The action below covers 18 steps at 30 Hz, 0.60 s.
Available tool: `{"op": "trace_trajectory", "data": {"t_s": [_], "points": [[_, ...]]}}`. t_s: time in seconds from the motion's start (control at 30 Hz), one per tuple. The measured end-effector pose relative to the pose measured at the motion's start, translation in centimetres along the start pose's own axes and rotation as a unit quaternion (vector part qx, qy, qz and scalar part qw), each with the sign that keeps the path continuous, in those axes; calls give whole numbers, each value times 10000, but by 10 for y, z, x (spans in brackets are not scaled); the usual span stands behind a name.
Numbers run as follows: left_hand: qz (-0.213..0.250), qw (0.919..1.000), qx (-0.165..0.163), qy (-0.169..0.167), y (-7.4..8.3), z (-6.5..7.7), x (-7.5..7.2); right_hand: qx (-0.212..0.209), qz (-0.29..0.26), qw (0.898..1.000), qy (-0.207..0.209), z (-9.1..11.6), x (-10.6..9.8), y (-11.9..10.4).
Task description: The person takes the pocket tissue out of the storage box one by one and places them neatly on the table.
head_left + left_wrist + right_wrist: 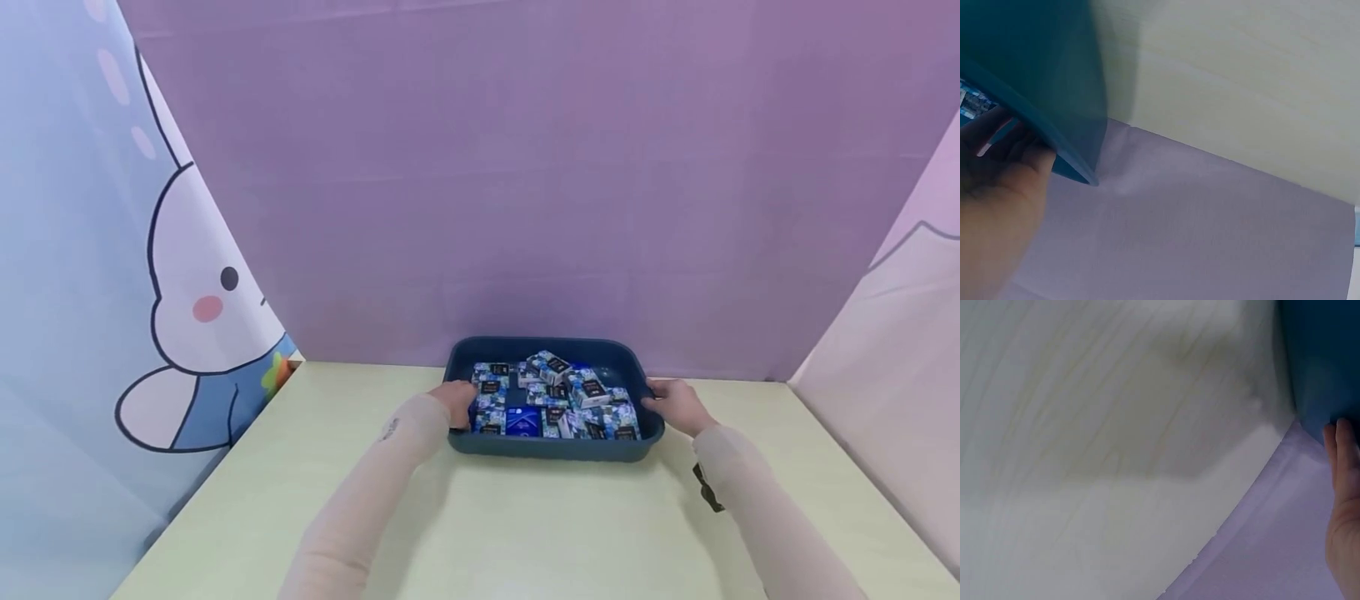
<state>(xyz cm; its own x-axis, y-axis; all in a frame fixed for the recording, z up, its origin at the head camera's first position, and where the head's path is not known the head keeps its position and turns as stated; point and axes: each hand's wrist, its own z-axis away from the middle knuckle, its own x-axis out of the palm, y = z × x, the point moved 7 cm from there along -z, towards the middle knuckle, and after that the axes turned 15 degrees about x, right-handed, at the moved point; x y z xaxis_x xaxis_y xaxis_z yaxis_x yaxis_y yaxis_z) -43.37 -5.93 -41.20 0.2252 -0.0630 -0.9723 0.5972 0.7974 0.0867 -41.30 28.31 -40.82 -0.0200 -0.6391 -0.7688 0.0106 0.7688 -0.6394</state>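
Note:
A dark teal plastic bin (pixel 551 448) stands on the table against the back curtain. Inside lie several small packs (pixel 588 388) with blue-and-white floral print and black labels, like pocket tissues, some piled at odd angles. One pack (pixel 523 422) shows a plain deep-blue face. My left hand (pixel 452 402) reaches over the left rim, its fingers down inside the bin; I cannot tell whether they hold a pack. At the right rim, my right hand (pixel 678 406) grips the bin, with straight fingers (pixel 1345 447) along the outer wall in the right wrist view.
The pale wood-grain table (pixel 555 533) extends in front of the bin. Behind it hangs a purple curtain (pixel 525 183). A cartoon-printed cloth (pixel 202 275) borders the left side, and a pale pink one (pixel 892 350) the right. A dark strap (pixel 707 489) shows under the right sleeve.

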Motion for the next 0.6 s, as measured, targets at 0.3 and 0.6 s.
{"op": "trace_trajectory", "data": {"t_s": [0.3, 0.6], "points": [[-641, 9971, -130, -383, 12, 7, -10, 130, 228, 9996, 72, 2, 2, -3], [-1015, 9918, -239, -738, 22, 9, -12, 440, 166, 9989, 9, -2, 7, 3]]}}
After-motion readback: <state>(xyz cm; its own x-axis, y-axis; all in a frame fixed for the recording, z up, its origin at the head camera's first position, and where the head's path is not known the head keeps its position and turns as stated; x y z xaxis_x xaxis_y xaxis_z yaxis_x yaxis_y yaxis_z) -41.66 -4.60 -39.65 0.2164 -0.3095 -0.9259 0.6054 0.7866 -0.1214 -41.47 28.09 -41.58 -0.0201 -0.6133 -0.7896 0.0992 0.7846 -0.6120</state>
